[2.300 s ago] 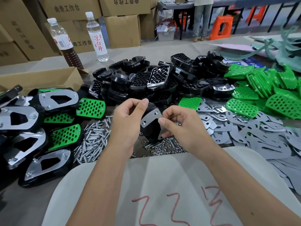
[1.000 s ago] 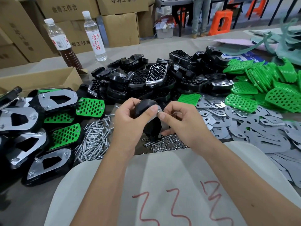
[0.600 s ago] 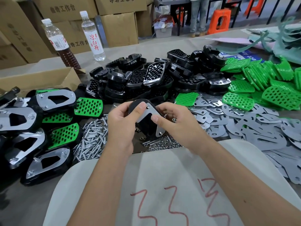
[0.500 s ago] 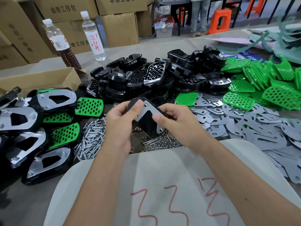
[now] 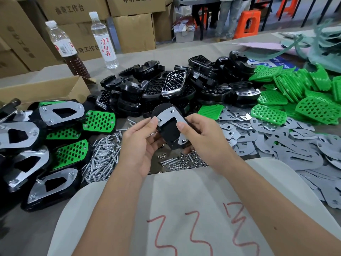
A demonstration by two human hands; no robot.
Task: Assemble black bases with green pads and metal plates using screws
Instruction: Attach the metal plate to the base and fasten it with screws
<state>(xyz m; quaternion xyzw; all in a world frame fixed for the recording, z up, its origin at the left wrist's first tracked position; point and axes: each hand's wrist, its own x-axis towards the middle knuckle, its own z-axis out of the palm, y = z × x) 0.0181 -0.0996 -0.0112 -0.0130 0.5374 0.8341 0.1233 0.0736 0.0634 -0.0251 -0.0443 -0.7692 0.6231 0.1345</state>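
I hold a black base (image 5: pixel 168 134) in the air over the table, with a metal plate (image 5: pixel 170 114) laid on its upper face. My left hand (image 5: pixel 137 145) grips the base from the left, thumb tip pressing beside a screw at the plate's corner. My right hand (image 5: pixel 201 134) grips it from the right, thumb on the plate's right arm. Loose screws (image 5: pixel 103 159) and nuts (image 5: pixel 186 161) lie on the table below. Black bases (image 5: pixel 166 85) are heaped behind, green pads (image 5: pixel 299 93) at the right, metal plates (image 5: pixel 287 143) in front of them.
Finished assemblies (image 5: pixel 46 137) with green pads and plates are stacked at the left beside a cardboard box (image 5: pixel 42 90). Two bottles (image 5: pixel 103 39) stand at the back. A white cloth with red marks (image 5: pixel 184 209) lies under my forearms. A person stands far behind.
The base has been turned in my hands so that its plated face now shows towards me, tilted. Both hands stayed on it at about the same spot.
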